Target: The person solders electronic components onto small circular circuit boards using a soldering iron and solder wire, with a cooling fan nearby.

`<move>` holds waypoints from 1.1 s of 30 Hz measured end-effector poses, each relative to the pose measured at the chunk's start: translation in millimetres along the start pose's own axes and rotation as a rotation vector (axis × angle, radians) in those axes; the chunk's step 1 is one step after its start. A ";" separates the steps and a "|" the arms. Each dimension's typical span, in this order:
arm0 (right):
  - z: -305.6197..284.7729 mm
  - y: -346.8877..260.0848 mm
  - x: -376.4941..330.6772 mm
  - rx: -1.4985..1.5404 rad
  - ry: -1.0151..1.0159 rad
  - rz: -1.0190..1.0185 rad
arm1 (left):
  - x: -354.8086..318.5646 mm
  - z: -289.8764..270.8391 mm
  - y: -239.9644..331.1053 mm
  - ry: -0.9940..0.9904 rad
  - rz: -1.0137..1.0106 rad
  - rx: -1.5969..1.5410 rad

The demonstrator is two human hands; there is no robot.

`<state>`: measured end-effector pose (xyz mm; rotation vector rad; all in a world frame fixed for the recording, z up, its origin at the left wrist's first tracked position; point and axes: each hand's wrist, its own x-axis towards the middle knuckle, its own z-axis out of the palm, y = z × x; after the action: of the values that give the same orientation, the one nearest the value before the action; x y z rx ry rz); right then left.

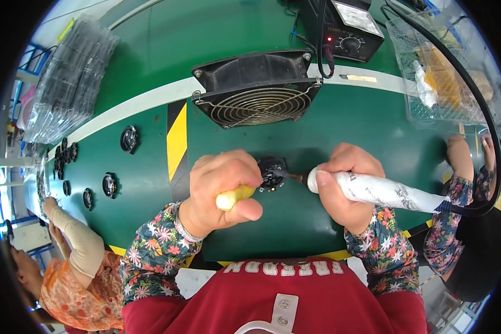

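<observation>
My right hand (pixel 352 183) is wrapped round the white-wrapped handle of a soldering iron (pixel 395 192), whose tip points left. That tip reaches a small round black part with electronic components (pixel 271 173) lying on the green table, and a wisp of smoke seems to rise there. My left hand (pixel 220 189) is closed in a fist beside the part, round a yellow-handled tool (pixel 235 197). Only the rounded end of this tool shows below the fingers; its working end is hidden by the hand.
Ahead stands a black fan with a wire grille (pixel 261 106). A power unit with a dial (pixel 348 33) sits behind it. Several round black parts (pixel 110 185) lie at left, near stacked clear trays (pixel 72 78). A clear plastic box (pixel 440 72) is at right. Co-workers (pixel 78 267) sit on both sides.
</observation>
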<state>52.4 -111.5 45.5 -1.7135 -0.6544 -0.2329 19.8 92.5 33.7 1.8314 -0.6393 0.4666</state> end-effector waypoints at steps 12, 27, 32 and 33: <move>3.7 -2.5 1.0 -0.041 -0.021 0.053 | -3.4 3.0 6.4 -0.022 -0.027 0.068; 5.5 0.5 0.8 -0.070 -0.030 0.036 | -2.8 2.4 4.6 -0.048 -0.027 0.071; 8.8 -1.8 2.6 -0.074 -0.030 0.013 | -2.4 0.9 7.9 -0.048 -0.037 0.069; 9.0 -1.1 3.6 -0.075 -0.031 -0.025 | -1.9 1.3 7.1 -0.049 -0.039 0.067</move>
<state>53.1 -101.8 45.9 -1.7844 -0.6981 -0.2515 13.8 89.8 37.3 1.9201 -0.6271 0.4231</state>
